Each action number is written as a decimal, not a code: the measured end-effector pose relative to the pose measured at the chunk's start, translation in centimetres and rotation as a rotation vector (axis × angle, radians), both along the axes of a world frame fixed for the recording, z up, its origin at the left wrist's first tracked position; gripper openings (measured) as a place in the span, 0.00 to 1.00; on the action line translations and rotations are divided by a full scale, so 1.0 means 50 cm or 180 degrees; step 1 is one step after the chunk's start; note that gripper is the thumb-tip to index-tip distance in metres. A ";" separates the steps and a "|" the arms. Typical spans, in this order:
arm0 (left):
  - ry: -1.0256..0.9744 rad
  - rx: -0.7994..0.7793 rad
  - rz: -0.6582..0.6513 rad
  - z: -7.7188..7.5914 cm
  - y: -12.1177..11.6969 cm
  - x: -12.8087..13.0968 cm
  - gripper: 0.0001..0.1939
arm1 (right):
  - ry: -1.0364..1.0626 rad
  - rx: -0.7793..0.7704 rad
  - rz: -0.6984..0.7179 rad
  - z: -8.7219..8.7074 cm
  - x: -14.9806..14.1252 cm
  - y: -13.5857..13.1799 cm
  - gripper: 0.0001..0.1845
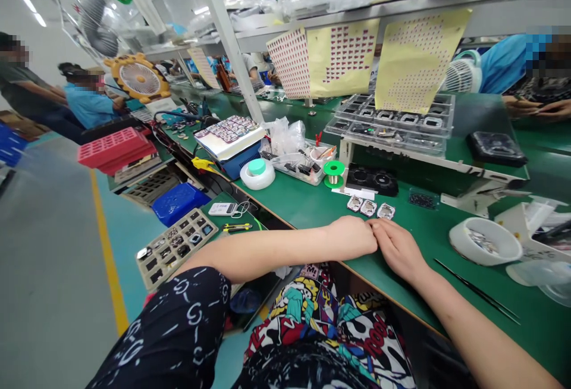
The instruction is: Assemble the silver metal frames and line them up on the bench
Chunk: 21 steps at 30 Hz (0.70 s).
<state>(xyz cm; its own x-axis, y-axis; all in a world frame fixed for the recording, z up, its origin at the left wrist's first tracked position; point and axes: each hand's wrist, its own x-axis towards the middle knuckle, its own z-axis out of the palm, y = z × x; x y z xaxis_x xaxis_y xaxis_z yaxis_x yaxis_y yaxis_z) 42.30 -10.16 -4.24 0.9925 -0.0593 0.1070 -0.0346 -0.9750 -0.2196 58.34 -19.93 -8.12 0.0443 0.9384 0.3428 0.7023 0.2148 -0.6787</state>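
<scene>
My left hand is closed, its back turned to me, above the front edge of the green bench. My right hand meets it, its fingers bent and pressed together at the left fist. Whatever lies between the fingers, if anything, is hidden. Just beyond the hands, three small silver square frames lie in a row. Black tweezers rest right of my right forearm. Behind the frames are a black fixture with round recesses and a green spool of wire.
A white bowl of small parts stands at right. Clear trays sit on a raised stand. A cluttered parts bin and white round bottle are farther back. At left lies a compartment tray. Other people work nearby.
</scene>
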 end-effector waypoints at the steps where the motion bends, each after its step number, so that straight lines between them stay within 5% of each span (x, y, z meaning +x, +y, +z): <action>1: 0.0053 -0.0100 0.0052 0.002 0.004 -0.004 0.06 | 0.0025 0.0023 -0.0018 -0.001 0.000 -0.001 0.21; 5: -0.0199 -0.1376 0.0590 0.004 0.026 -0.020 0.11 | 0.0187 0.0203 -0.0329 -0.005 0.000 -0.005 0.19; 10: -0.1008 -0.4733 0.1774 -0.042 0.035 -0.019 0.12 | 0.0352 0.0320 -0.0393 -0.001 -0.003 -0.010 0.17; 12: -0.1130 -0.5701 0.1863 -0.064 0.031 -0.015 0.13 | 0.0257 0.0372 -0.0260 0.004 -0.005 -0.010 0.18; 15: -0.1273 -0.6259 0.1626 -0.082 0.030 -0.016 0.15 | 0.0088 0.0407 -0.0043 0.011 -0.006 -0.010 0.16; 21: -0.1338 -0.6501 0.1421 -0.085 0.041 -0.027 0.20 | 0.0086 0.0253 0.0166 0.018 -0.002 -0.009 0.19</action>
<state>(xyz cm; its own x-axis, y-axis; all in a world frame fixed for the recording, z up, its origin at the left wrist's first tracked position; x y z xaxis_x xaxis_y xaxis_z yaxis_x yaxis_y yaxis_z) 40.94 -8.11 -8.50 0.8094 0.5710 -0.1372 -0.0354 0.2807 0.9591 58.22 -20.40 -7.21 0.0063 0.9095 0.4156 0.6705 0.3045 -0.6766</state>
